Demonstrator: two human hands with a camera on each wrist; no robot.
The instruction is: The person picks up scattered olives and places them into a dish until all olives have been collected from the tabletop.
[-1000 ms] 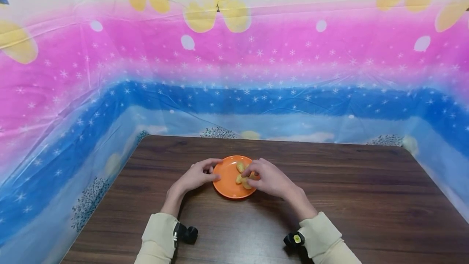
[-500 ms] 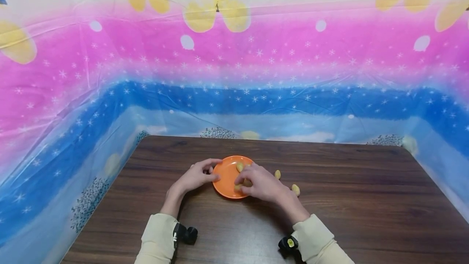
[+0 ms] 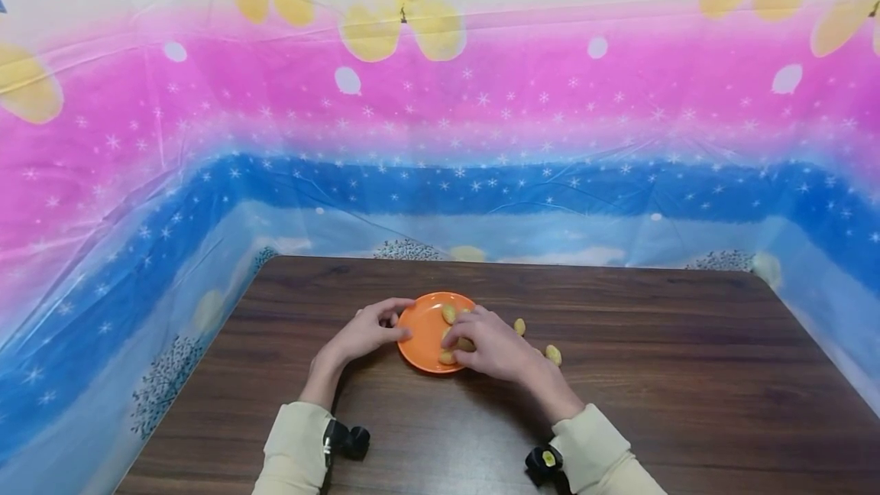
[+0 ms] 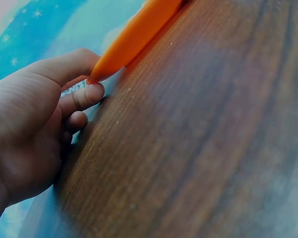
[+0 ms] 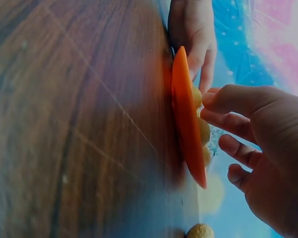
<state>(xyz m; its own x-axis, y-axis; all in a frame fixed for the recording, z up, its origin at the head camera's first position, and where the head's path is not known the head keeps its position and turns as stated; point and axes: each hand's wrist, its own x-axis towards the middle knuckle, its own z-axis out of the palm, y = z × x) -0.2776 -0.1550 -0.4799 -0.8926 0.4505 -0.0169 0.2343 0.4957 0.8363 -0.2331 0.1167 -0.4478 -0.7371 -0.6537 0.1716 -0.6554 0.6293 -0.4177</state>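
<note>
An orange plate (image 3: 426, 327) lies on the table, holding several rough tan-yellow nuts (image 3: 449, 315) that look like small walnuts. My left hand (image 3: 364, 331) pinches the plate's left rim; in the left wrist view its fingers are against the orange edge (image 4: 134, 39). Over the right part of the plate, my right hand (image 3: 495, 346) has its thumb and forefinger close together at the front nut (image 3: 447, 357). The right wrist view shows these fingertips at the nuts, with the other fingers loosely curled. Part of the plate is hidden beneath the right hand.
Two more nuts lie on the brown wooden table (image 3: 653, 373), one just beyond the right hand (image 3: 519, 326) and another beside its wrist (image 3: 553, 355). A patterned pink and blue cloth (image 3: 481, 174) hangs behind the table. A small black camera sits at each sleeve.
My right hand has moved left and slightly down over the plate, then stayed nearly still. Two nuts on the table have come into view beside it. My left hand stays at the rim.
</note>
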